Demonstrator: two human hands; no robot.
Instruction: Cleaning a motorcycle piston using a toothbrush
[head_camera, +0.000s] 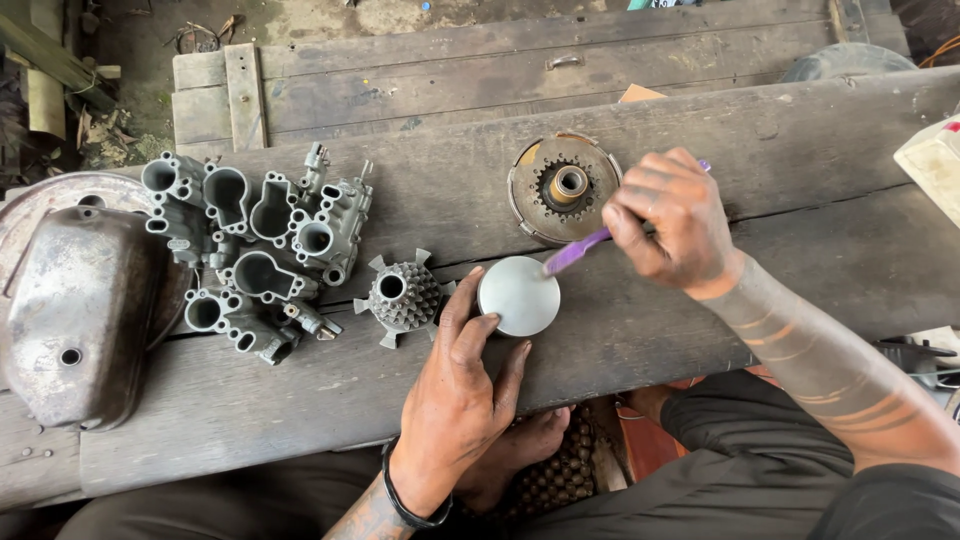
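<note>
Low in the middle of the frame, your left hand (455, 400) is resting on the wooden surface (640, 330), its fingers (462, 300) spread and pressing the edge of a round metal disc (519, 296) that is lying flat just above them. Up and to the right, your right hand (672, 222) is closing its fingers around a purple toothbrush (578, 251), pinching the handle while the brush end is touching the disc's upper right rim. Just left of the disc, a studded metal hub (402, 296) with short fins is lying near your left thumb. Behind the disc, toward the upper middle, a round toothed clutch part (563, 188) is sitting beside your right hand. Farther left, a cluster of grey carburettor bodies (250, 250) is crowding the planks, and at the far left edge a dull metal cover (80, 310) is lying.
</note>
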